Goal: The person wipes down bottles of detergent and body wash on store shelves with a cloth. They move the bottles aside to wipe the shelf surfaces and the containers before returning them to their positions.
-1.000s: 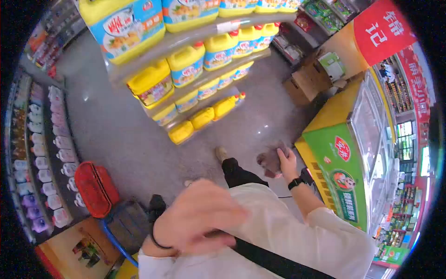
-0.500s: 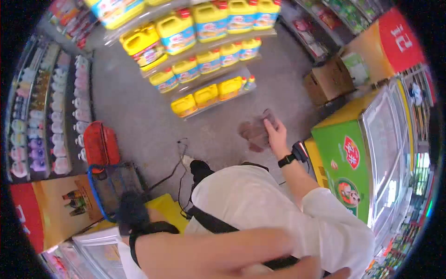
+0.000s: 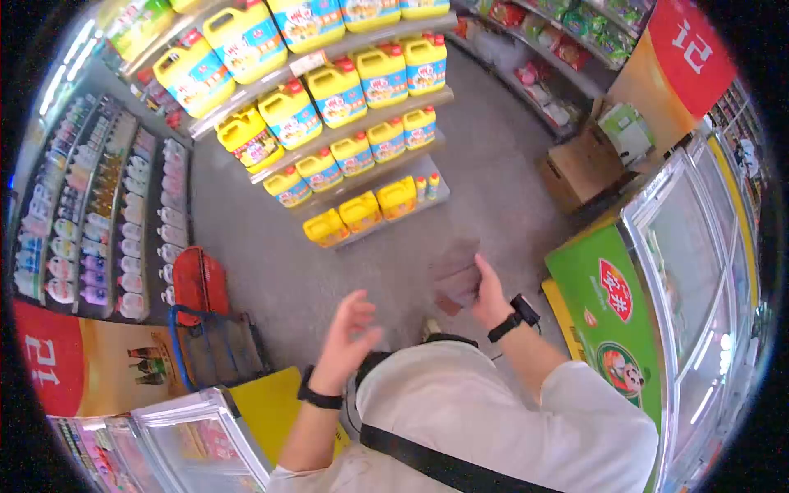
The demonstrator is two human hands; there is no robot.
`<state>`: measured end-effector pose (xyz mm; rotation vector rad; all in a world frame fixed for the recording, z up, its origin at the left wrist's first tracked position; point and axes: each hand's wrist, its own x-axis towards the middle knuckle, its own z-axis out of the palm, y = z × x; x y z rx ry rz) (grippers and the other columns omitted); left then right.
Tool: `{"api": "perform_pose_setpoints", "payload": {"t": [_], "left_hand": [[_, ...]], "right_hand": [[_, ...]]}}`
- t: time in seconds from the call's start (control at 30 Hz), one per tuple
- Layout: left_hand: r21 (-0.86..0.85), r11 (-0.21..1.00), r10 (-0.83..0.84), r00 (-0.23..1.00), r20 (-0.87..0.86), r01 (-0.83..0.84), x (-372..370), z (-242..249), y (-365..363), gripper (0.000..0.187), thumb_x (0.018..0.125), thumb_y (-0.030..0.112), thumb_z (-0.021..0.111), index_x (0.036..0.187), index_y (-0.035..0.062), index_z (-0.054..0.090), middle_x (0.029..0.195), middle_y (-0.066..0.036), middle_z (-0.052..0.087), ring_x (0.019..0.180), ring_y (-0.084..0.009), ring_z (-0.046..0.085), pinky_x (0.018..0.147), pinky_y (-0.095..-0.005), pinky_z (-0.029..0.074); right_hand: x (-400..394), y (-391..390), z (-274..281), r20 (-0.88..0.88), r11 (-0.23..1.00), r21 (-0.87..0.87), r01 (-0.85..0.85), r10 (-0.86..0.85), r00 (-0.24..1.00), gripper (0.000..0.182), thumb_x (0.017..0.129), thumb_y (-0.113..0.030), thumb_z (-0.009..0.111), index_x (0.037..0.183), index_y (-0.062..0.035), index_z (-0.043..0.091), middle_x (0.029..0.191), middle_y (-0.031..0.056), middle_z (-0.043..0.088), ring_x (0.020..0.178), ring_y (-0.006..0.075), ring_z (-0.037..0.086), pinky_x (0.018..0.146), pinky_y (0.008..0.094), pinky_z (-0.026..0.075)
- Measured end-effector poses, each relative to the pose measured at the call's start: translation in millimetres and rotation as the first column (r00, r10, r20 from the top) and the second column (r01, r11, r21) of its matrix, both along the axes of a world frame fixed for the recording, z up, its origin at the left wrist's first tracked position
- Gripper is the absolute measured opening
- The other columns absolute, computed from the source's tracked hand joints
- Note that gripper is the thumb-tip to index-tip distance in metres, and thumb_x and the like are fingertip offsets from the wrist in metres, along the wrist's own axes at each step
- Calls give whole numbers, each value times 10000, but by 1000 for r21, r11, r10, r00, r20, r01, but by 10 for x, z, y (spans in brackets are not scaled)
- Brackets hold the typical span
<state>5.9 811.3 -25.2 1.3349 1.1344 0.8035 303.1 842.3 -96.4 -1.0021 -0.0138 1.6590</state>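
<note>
Store shelves (image 3: 353, 43) hold yellow jugs (image 3: 335, 94) — right grip (image 3: 491, 297) pinching brown fabric (image 3: 456, 275) — left grip (image 3: 350, 335) loosely spread.

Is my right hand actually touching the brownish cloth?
Touching. The head view shows the right hand gripping the edge of the brownish cloth, a digit lying along its border and no gap between them.

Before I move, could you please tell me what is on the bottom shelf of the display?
The bottom shelf holds three yellow jugs and, beside them, two small bottles. Anything behind them is covered, so I cannot tell.
</note>
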Motion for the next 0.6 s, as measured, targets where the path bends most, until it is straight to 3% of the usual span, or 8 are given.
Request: {"api": "perform_pose_setpoints", "payload": {"t": [0.1,0.17,0.23,0.3,0.37,0.4,0.53,0.6], "left_hand": [[61,998,20,998,-62,-16,336,-205,-59,815,818,70,717,1496,103,265,1271,-92,536,1118,-252,551,990,-383,450],[109,992,58,998,21,-60,434,-165,-140,829,813,81,731,1495,106,260,1284,-96,524,1123,-258,545,995,-383,448],[-99,989,134,960,245,-113,398,15,-231,607,852,150,737,1326,52,371,1194,-104,557,1056,-193,579,887,-352,500],[-10,988,153,964,217,-155,209,-250,-356,463,892,137,694,1240,52,402,1131,-89,580,971,-155,600,842,-330,516],[-256,947,290,865,409,-196,52,-314,-581,372,918,100,649,1225,45,446,1064,-67,603,927,-138,600,825,-310,508],[-58,956,291,913,286,-287,-9,-568,-684,282,935,73,611,1194,48,504,1020,-54,623,903,-157,607,797,-327,519],[-251,837,547,713,440,-487,-18,-613,-996,204,931,112,607,1106,44,685,990,-46,701,959,-142,594,734,-306,510],[-160,889,457,824,334,-428,-114,-906,-1140,286,964,141,593,1212,-1,614,1036,-62,673,1004,-158,594,779,-306,519]], "right_hand": [[-407,-189,406,-143,927,325,-189,246,959,379,959,-286,561,1273,-75,541,1253,66,601,1121,240,586,955,421,469],[-684,-299,229,65,798,506,-328,344,937,539,932,-291,634,1375,-53,441,1284,81,577,1175,239,562,987,355,468],[-933,-477,485,546,678,494,-544,245,801,600,892,-224,692,1391,-24,426,1286,85,564,1199,198,526,1001,338,446],[-1074,-566,552,788,629,386,-675,156,596,590,863,-172,725,1362,-5,458,1246,85,570,1180,165,517,992,325,441],[-1177,-614,436,924,567,365,-738,-123,363,535,837,-300,743,1244,-6,559,1051,125,635,967,252,610,872,375,493],[-1212,-714,190,920,576,349,-739,-59,388,511,822,-312,755,1196,-9,586,1043,136,638,954,262,618,865,375,494],[-1351,-877,189,870,566,398,-722,17,492,494,791,-381,773,1093,-19,626,1003,157,636,892,300,622,808,395,493],[-1364,-1073,226,865,583,326,-744,135,484,480,821,-150,773,1223,-14,548,1098,120,646,1012,185,618,885,351,517]]}}
